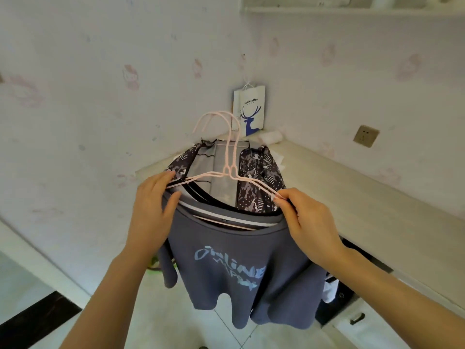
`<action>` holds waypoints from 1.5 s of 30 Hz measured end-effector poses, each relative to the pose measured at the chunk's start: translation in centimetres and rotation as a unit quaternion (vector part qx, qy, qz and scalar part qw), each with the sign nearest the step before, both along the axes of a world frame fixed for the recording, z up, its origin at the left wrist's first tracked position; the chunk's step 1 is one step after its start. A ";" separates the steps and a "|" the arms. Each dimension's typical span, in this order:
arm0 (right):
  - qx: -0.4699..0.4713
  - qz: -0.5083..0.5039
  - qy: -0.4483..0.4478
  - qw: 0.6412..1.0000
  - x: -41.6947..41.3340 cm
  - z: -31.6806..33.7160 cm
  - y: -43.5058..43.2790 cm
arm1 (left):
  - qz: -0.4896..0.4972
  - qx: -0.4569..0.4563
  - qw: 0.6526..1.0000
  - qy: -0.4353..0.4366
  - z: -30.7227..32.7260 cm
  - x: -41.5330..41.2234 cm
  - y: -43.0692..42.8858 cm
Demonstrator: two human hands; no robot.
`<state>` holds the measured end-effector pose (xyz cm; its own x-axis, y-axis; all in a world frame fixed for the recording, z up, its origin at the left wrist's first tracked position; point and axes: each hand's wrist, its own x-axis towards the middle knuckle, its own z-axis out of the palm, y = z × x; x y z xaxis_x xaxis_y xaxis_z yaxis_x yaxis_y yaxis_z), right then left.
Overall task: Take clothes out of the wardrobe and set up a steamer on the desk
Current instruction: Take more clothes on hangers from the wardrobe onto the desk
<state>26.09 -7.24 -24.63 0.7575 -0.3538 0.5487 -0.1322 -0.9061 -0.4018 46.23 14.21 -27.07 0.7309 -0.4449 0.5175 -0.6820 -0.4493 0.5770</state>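
Both hands hold up a bunch of pink hangers (227, 157), two hooks showing, at the desk's (352, 197) far corner. Three garments hang from them: a grey-blue T-shirt (239, 268) in front, a patterned top (259, 182) and a grey piece (221, 177) behind. The left hand (153, 205) grips the hangers' left ends with curled fingers; the right hand (309, 220) pinches the right ends

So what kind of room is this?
Probably a bedroom or dorm room: pale cartoon-print wallpaper, a long cream desk along the wall, and a dark grey printed T-shirt on pink wire hangers.
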 end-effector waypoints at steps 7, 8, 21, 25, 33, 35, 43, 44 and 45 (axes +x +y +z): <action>0.007 0.010 -0.023 1.000 6.8 3.0 -3.2 | -0.045 -0.024 0.998 -0.038 0.9 8.4 -2.9; 0.010 0.008 -0.026 1.000 7.9 3.3 -3.7 | -0.046 -0.032 0.998 -0.043 1.2 9.5 -3.3; -0.020 -0.054 -0.063 0.996 18.8 6.7 -10.4 | -0.026 -0.138 0.987 -0.080 5.8 20.6 -10.2; -0.043 -0.076 -0.072 0.994 21.4 7.6 -12.8 | -0.035 -0.144 0.985 -0.091 7.1 23.0 -12.8; -0.074 -0.081 -0.079 0.991 27.5 8.7 -19.1 | -0.038 -0.171 0.982 -0.073 8.0 28.3 -18.8; -0.092 -0.079 -0.079 0.990 29.6 9.1 -21.3 | -0.035 -0.187 0.980 -0.063 8.5 29.8 -20.8; -0.081 -0.072 -0.030 0.994 39.0 8.6 -31.9 | 0.001 -0.147 0.987 -0.061 7.5 38.4 -30.2; -0.073 -0.070 -0.016 0.995 40.2 7.9 -33.2 | 0.005 -0.135 0.989 -0.052 6.7 39.5 -31.4; -0.067 -0.068 0.002 0.995 41.3 7.0 -34.4 | 0.010 -0.124 0.991 -0.043 5.7 40.5 -32.5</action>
